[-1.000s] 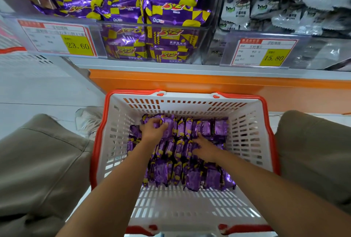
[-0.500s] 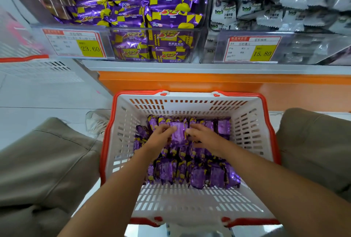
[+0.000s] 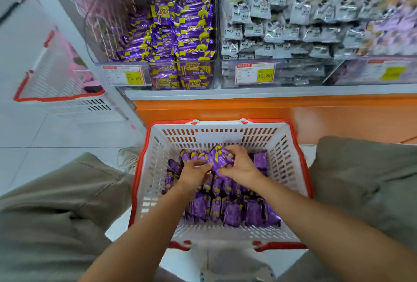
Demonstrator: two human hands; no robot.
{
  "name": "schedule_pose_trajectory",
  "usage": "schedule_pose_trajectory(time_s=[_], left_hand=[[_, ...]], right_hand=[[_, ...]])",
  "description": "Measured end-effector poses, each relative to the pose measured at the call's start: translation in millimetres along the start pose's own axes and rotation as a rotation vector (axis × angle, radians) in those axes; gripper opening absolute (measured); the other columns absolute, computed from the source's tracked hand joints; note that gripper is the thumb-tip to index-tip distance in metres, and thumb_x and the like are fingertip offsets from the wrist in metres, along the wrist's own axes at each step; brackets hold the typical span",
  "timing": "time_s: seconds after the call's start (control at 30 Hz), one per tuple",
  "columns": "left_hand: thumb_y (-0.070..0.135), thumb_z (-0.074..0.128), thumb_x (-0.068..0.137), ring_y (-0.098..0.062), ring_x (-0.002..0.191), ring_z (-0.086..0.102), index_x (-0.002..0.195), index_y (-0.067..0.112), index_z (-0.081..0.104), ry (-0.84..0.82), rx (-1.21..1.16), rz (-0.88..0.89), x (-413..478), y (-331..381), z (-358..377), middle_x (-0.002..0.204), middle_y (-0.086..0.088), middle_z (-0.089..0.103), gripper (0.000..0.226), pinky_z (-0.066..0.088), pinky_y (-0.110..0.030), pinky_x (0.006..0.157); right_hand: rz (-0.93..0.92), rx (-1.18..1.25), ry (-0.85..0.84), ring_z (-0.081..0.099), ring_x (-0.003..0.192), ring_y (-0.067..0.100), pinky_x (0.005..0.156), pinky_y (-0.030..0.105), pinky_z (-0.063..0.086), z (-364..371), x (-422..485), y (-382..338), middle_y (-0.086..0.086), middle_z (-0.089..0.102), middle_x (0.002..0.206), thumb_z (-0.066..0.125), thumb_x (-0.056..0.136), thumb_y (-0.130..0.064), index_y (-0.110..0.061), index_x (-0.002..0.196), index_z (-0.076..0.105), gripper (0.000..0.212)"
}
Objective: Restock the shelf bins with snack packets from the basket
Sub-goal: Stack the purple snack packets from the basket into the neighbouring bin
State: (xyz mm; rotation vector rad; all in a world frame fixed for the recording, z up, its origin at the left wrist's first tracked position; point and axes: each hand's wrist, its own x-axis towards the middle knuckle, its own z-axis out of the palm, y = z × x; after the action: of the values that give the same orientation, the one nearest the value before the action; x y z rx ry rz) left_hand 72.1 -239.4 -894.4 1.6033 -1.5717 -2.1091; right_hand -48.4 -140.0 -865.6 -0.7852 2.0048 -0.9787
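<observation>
Purple foil catches the eye first: a small bunch of snack packets (image 3: 220,159) sits on top of the heap toward the far end, gripped between two hands. The left hand (image 3: 194,172) curls its fingers against the bunch's near left edge; the right hand (image 3: 242,166) closes round its right side. How many packets are in the bunch I cannot tell, since the fingers cover much of it.

The other purple packets (image 3: 234,210) stand packed in rows inside the white, red-rimmed basket (image 3: 158,168), too overlapped to count; the basket sits on the floor between the person's two knees.

Above stand two shelf bins: the purple bin (image 3: 180,33) holds matching wrappers; the pale bin (image 3: 282,22) beside it is blurred. Three price tags show; the 23.60 tag (image 3: 124,75) and the 15.80 tag (image 3: 255,73) are readable; the third tag (image 3: 392,72) is smeared. A second basket (image 3: 56,67) at left is blurred.
</observation>
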Motion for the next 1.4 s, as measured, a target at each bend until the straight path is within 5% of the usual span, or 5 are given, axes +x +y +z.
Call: schedule_pose_trajectory(time_s=[0.43, 0.63, 0.77, 1.17, 1.4], left_hand=[[0.035, 0.055, 0.098, -0.019, 0.073, 0.065, 0.097, 0.010, 0.065, -0.065, -0.217, -0.127, -40, 36, 7, 0.081, -0.006, 0.068, 0.027, 0.055, -0.032, 0.062], [0.018, 0.065, 0.090, -0.020, 0.077, 0.058, 0.104, 0.005, 0.057, -0.010, -0.131, -0.001, -33, 30, -8, 0.092, -0.009, 0.062, 0.021, 0.049, -0.031, 0.064], [0.004, 0.059, 0.090, -0.018, 0.081, 0.057, 0.083, 0.013, 0.050, -0.121, -0.208, 0.116, -41, 39, -16, 0.089, -0.008, 0.059, 0.015, 0.046, -0.028, 0.074], [0.024, 0.076, 0.070, -0.022, 0.117, 0.059, 0.148, 0.013, 0.028, -0.210, -0.072, 0.207, -64, 42, -22, 0.135, -0.010, 0.055, 0.093, 0.043, -0.045, 0.107], [-0.007, 0.064, 0.085, -0.012, 0.099, 0.065, 0.143, 0.012, 0.032, -0.147, -0.053, 0.401, -72, 47, -17, 0.124, -0.010, 0.059, 0.069, 0.053, -0.023, 0.086]], right_hand=[[-0.353, -0.150, -0.207, 0.048, 0.115, 0.010, 0.094, 0.023, 0.044, -5, -9, 15, -0.007, 0.047, 0.122, 0.070, 0.073, 0.002, -0.033, 0.117, 0.048, 0.060], [-0.055, 0.193, -0.140, 0.041, 0.132, 0.010, 0.105, 0.030, 0.037, -9, -10, -2, -0.006, 0.046, 0.137, 0.055, 0.096, -0.013, -0.026, 0.129, 0.050, 0.036], [0.290, 0.525, -0.319, 0.055, 0.120, 0.021, 0.085, 0.040, 0.056, -13, -7, -6, -0.005, 0.048, 0.140, 0.068, 0.084, -0.050, -0.023, 0.139, 0.046, 0.065], [-0.037, 0.433, -0.170, 0.062, 0.108, 0.014, 0.092, 0.026, 0.051, -15, -13, -14, 0.001, 0.065, 0.119, 0.075, 0.082, -0.021, -0.021, 0.121, 0.053, 0.045], [-0.154, 0.367, -0.151, 0.061, 0.105, -0.001, 0.082, 0.009, 0.048, -28, -25, -34, -0.003, 0.064, 0.121, 0.068, 0.088, -0.017, -0.018, 0.128, 0.048, 0.045]])
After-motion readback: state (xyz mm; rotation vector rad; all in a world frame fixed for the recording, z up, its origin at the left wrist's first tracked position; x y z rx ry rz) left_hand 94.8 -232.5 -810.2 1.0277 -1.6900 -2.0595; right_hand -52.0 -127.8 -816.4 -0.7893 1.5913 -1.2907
